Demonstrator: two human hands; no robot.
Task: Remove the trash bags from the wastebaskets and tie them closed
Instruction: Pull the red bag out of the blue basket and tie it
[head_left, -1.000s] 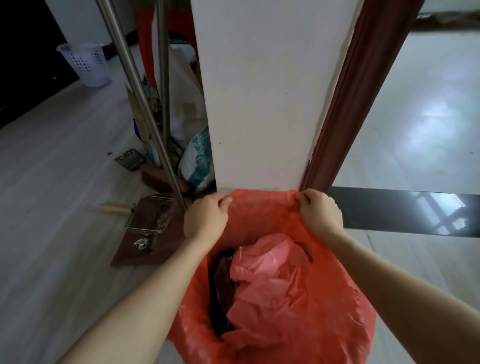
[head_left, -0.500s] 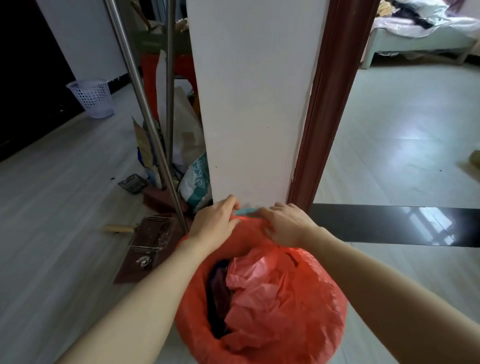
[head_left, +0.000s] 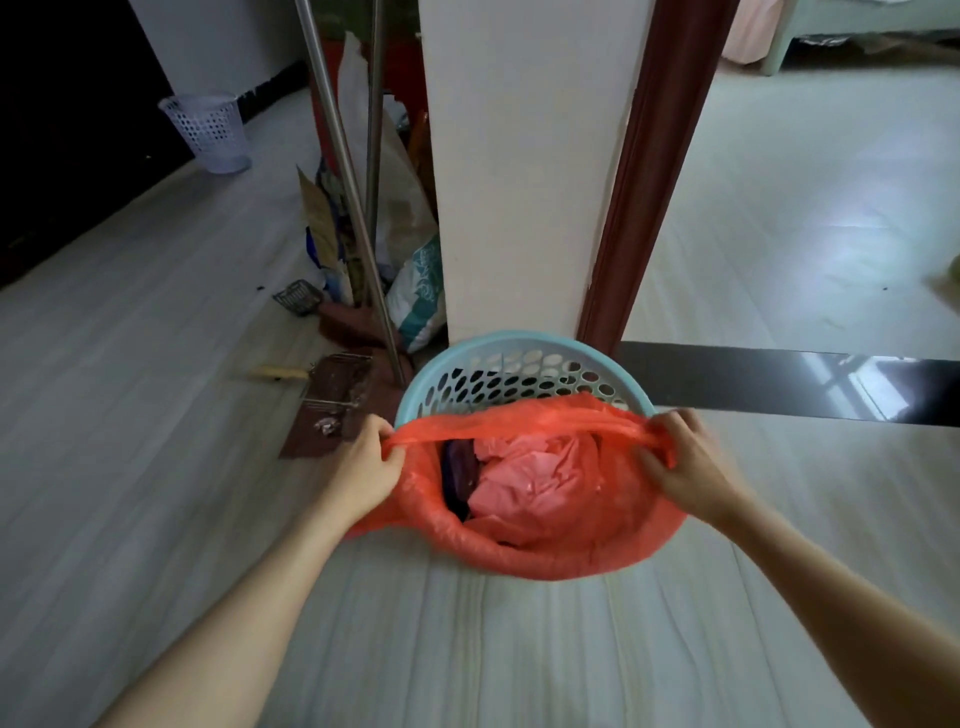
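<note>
A light blue perforated wastebasket (head_left: 519, 353) stands on the floor against a white pillar. A red trash bag (head_left: 545, 551) sits in it, its far edge pulled off the rim and stretched across the middle. Crumpled pink plastic (head_left: 530, 478) and something dark lie inside the bag. My left hand (head_left: 363, 467) pinches the bag's edge at the left side. My right hand (head_left: 685, 467) grips the bunched edge at the right side. The near edge of the bag still hangs over the basket's front rim.
A white perforated wastebasket (head_left: 208, 132) stands far left by a dark wall. Metal poles (head_left: 343, 176), cardboard, a printed sack (head_left: 421, 296) and a dustpan (head_left: 332, 405) crowd the pillar's left. A dark threshold strip (head_left: 779, 384) runs right of a brown door frame (head_left: 639, 182).
My hands have peeled the bag's far edge off the rim and moved apart to the sides. The blue basket's back wall now shows.
</note>
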